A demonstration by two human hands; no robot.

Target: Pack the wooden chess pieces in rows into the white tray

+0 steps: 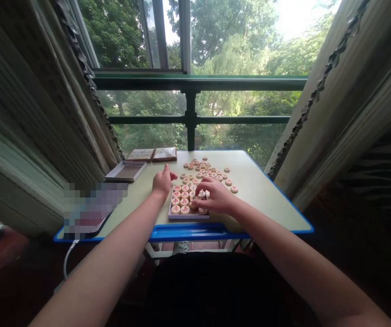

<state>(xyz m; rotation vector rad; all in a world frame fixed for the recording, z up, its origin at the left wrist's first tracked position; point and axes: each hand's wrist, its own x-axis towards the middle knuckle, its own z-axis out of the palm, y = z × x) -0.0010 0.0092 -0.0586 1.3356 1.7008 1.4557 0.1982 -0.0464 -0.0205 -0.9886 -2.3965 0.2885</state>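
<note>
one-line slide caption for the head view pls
Right hand at a tray of round pieces, left hand beside it, others loose on the table.

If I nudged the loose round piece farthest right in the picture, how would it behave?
The round piece lies flat and looks squat, so it would probably slide rather than roll. The tabletop looks smooth, so little push may be needed.

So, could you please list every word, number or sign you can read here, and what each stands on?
"兵", in red: front-row piece, second from left in the shallow box.
Other boxed pieces: red or black characters, too small or blurred to read surely.
Loose pieces on the table: too small to read.
Hinged board: faint marks, unreadable.
Device: pixelated, unreadable.
</note>
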